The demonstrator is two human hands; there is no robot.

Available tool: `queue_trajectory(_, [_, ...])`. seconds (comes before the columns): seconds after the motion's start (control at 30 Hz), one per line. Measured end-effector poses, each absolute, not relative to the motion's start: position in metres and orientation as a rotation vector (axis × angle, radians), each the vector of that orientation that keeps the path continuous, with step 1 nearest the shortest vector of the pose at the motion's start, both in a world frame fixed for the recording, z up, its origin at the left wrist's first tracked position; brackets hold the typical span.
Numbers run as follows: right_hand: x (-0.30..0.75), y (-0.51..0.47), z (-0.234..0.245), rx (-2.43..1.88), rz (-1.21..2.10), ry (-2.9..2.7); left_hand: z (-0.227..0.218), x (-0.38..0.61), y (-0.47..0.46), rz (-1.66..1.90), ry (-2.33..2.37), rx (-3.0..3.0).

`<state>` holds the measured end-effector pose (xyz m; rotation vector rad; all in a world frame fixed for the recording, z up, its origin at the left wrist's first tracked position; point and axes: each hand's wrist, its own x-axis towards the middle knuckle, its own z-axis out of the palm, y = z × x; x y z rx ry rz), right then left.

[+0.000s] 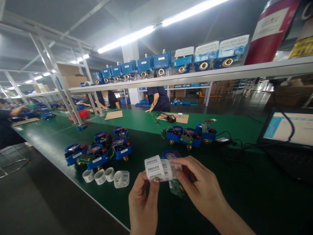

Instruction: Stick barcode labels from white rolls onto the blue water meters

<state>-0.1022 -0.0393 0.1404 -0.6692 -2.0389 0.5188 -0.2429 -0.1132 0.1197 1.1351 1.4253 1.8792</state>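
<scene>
A roll of white barcode labels (153, 168) is held up over the green bench. My left hand (144, 199) pinches its lower left side, thumb in front. Closed on the right end of the strip are the thumb and fingers of my right hand (199, 179). Behind the labels, partly hidden, are a blue meter body (168, 153) and a green circuit board (176, 188). Several more label rolls (99, 176) stand on the bench to the left of my hands. Beyond them sits a group of open blue meters (96, 153) with wires and boards showing.
Another cluster of blue meters (189, 135) stands behind my right hand, near a black cable and adapter (222, 141). A laptop (288, 130) is at the right. A shelf (186, 75) above carries finished-looking blue meters. Across the bench a co-worker (158, 98) leans a hand on it.
</scene>
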Motion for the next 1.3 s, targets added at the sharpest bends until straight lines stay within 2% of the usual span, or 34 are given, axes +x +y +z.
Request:
queue_trajectory(0.33, [-0.102,-0.036,0.139,-0.708,0.551,-1.958,0.121,-0.231,-0.113,1.952,1.342,1.024])
queue_trajectory(0.6, [-0.093,-0.027,0.129,-0.784,0.826,-1.904,0.118,-0.226,-0.113,2.004,1.243,1.093])
queue_trajectory(0.87, [-0.101,-0.034,0.126,-0.910,0.921,-1.764,0.115,-0.226,-0.116,2.012,1.341,1.205])
queue_trajectory(1.03, [-0.109,-0.040,0.124,-0.872,0.927,-1.722,0.115,-0.227,-0.116,2.022,1.471,1.265])
queue_trajectory(1.3, [-0.110,-0.033,0.119,-0.796,1.130,-1.762,0.110,-0.234,-0.117,1.991,1.647,1.404])
